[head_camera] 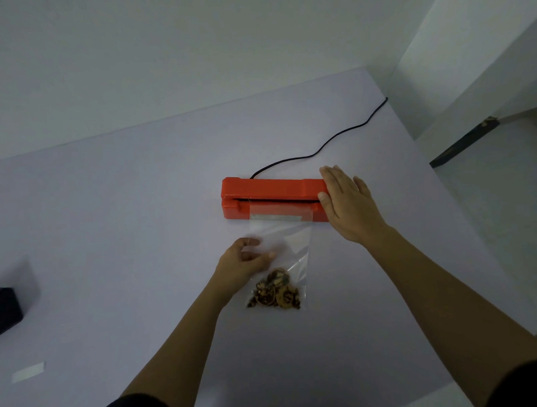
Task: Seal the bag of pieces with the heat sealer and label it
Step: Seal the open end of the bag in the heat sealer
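Altogether one sealer, one bag, two hands

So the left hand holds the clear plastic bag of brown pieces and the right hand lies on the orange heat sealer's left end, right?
Not quite. The head view shows the right hand on the right end of the orange heat sealer, not the left. The left hand does hold the clear plastic bag.

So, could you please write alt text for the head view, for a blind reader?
A person's right hand rests flat on the right end of an orange heat sealer while the left hand holds a clear bag, its top in the sealer's slot. Brown pieces sit in its bottom; a white label lies far left.
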A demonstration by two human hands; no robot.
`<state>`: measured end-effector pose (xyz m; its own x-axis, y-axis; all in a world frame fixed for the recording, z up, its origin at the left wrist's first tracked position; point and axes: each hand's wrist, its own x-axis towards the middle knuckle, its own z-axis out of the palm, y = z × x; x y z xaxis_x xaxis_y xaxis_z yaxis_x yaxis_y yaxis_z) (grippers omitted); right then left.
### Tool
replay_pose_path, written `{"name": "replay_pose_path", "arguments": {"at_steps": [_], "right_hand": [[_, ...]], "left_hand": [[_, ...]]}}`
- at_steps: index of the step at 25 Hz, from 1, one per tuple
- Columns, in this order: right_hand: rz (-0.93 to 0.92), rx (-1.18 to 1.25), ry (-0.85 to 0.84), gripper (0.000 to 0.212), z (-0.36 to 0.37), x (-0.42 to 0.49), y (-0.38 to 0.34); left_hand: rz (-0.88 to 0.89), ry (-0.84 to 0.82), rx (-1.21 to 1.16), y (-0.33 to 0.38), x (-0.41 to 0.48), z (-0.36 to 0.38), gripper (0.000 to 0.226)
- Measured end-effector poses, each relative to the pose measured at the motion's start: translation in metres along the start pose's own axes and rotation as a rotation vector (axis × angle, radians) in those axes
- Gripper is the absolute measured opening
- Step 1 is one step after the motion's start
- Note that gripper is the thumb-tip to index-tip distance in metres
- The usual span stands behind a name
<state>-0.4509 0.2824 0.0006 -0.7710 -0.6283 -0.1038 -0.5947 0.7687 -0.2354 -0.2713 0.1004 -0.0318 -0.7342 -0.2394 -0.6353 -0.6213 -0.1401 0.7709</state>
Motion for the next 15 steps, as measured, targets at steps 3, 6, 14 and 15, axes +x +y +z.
{"name": "replay_pose_path", "arguments": {"at_steps": [3,6,14,15], "right_hand": [[-0.001,0.014,-0.002,0.071,0.0014,0.0009,-0.0006],[0.001,0.017,0.001,0.07,0.0022,0.0012,0.0001],[0.009,0.008,0.004,0.072,0.0015,0.0016,0.0005],[0.01,0.004,0.002,0.072,0.0013,0.0016,0.0]], "left_hand": [[-0.035,-0.049,0.056,-0.0033,-0.004,-0.0003,0.04],[-0.028,-0.051,0.149,-0.0046,-0.0036,0.0006,0.035],[-0.006,0.008,0.288,0.0,0.0034,0.0037,0.027],[-0.007,0.013,0.291,-0.0003,0.0037,0.0034,0.026]]}}
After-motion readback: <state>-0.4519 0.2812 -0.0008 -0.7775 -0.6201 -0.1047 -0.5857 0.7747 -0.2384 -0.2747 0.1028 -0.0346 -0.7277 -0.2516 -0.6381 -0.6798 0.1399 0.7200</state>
